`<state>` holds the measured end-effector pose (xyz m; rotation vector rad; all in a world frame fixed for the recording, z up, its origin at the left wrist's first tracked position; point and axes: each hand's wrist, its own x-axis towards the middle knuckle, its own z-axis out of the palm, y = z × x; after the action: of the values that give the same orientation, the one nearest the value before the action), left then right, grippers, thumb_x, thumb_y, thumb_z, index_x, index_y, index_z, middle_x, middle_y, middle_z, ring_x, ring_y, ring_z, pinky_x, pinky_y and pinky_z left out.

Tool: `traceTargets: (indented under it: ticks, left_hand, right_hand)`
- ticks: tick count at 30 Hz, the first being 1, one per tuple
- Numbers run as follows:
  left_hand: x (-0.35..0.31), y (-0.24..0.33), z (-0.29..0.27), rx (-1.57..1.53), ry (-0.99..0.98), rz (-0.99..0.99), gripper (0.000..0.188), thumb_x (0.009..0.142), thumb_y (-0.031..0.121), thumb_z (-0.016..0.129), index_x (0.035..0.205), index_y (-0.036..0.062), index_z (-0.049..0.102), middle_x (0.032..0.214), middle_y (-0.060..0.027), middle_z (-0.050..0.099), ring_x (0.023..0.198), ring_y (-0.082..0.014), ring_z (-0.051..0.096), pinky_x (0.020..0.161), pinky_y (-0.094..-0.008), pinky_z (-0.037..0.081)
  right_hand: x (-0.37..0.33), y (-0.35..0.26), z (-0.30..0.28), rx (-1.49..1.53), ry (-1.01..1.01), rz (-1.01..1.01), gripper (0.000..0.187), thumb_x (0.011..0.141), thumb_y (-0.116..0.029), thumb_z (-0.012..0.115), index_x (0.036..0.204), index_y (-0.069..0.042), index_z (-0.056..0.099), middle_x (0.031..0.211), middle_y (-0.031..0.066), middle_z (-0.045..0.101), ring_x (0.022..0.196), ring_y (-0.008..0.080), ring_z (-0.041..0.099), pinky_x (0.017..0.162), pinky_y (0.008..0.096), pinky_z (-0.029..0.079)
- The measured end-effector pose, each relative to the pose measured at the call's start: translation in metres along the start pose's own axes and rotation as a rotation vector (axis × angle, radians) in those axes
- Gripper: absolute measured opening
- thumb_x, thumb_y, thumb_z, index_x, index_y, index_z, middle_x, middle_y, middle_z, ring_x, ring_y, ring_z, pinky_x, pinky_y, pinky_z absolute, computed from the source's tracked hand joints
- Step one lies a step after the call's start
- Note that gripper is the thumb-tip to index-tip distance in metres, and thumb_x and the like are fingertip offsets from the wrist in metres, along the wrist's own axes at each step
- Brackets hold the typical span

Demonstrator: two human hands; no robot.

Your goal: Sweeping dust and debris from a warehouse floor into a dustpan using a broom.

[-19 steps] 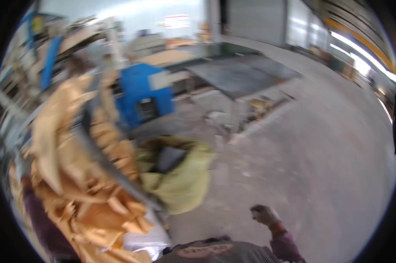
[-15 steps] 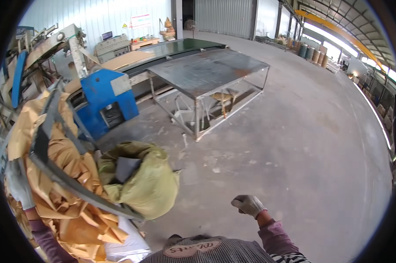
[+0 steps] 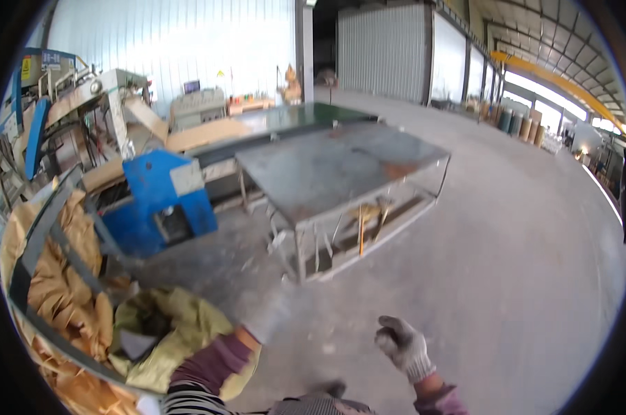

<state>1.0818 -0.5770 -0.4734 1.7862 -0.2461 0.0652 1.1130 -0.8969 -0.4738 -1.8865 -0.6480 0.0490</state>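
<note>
My left hand, in a pale glove, is smeared by motion over the floor, just right of an olive woven sack. Its fingers do not show clearly. My left forearm passes in front of the sack, which stands open at the top with a grey piece inside. Over the bare floor on the right is my right hand, in a white glove with dark fingertips. Its fingers are curled in, and nothing shows in them.
Ahead stands a metal-topped table on a frame, beside a long dark-green machine bed. A blue machine housing is at left. Crumpled brown paper fills a grey metal frame. Drums stand far right.
My left hand has left the brown paper and frame and swung right, past the sack. My right hand is a little lower. The view has shifted, with the metal table now nearer.
</note>
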Motion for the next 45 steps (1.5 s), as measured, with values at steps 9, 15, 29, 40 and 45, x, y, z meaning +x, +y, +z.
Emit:
traceTargets:
  ticks: [9, 15, 29, 40, 45]
  left_hand:
    - [0.287, -0.019, 0.345, -0.875, -0.423, -0.499, 0.044, 0.1, 0.033, 0.036, 0.13, 0.0019, 0.046, 0.13, -0.0086, 0.051, 0.118, -0.0228, 0.052, 0.097, -0.0386, 0.046]
    - [0.52, -0.006, 0.392, -1.749, -0.63, -1.507, 0.013, 0.091, 0.018, 0.058, 0.102, 0.0106, 0.061, 0.094, -0.0021, 0.06, 0.09, -0.0163, 0.055, 0.077, -0.0307, 0.047]
    - [0.887, -0.137, 0.387, -2.811, -0.363, -0.734, 0.054, 0.099, 0.032, 0.041, 0.14, -0.0016, 0.03, 0.139, -0.0112, 0.038, 0.125, -0.0224, 0.039, 0.105, -0.0349, 0.035]
    - [1.166, -0.158, 0.445, -2.097, 0.083, -0.199, 0.053, 0.09, 0.048, 0.053, 0.121, 0.005, 0.051, 0.102, -0.0093, 0.052, 0.106, -0.0294, 0.046, 0.099, -0.0464, 0.035]
    - [1.142, -0.2, 0.419, -1.866, 0.442, 0.055, 0.066, 0.09, 0.059, 0.043, 0.136, 0.0125, 0.041, 0.136, -0.0118, 0.043, 0.126, -0.0361, 0.035, 0.103, -0.0511, 0.029]
  right_hand:
    - [0.096, 0.133, -0.214, -0.312, 0.46, 0.312, 0.03, 0.087, -0.03, 0.061, 0.1, -0.003, 0.063, 0.086, 0.012, 0.068, 0.077, 0.0181, 0.064, 0.071, 0.0293, 0.051]
    - [0.205, 0.228, -0.368, -0.417, 0.667, 0.23, 0.037, 0.094, -0.041, 0.049, 0.09, -0.006, 0.062, 0.069, 0.0134, 0.063, 0.055, 0.0262, 0.057, 0.052, 0.0388, 0.045]
    - [0.585, 0.427, -0.551, 0.096, 0.266, 0.109, 0.044, 0.085, -0.031, 0.065, 0.114, 0.002, 0.054, 0.102, 0.0164, 0.063, 0.083, 0.0192, 0.065, 0.072, 0.0314, 0.054]
    - [0.729, 0.576, -0.651, 0.713, -0.407, 0.842, 0.031, 0.086, -0.023, 0.062, 0.106, 0.0, 0.059, 0.077, 0.0059, 0.064, 0.057, 0.0131, 0.057, 0.052, 0.0242, 0.048]
    - [0.808, 0.618, -0.61, -0.081, -1.112, 0.026, 0.026, 0.083, -0.028, 0.059, 0.093, -0.004, 0.067, 0.082, 0.0085, 0.067, 0.068, 0.02, 0.063, 0.062, 0.0308, 0.049]
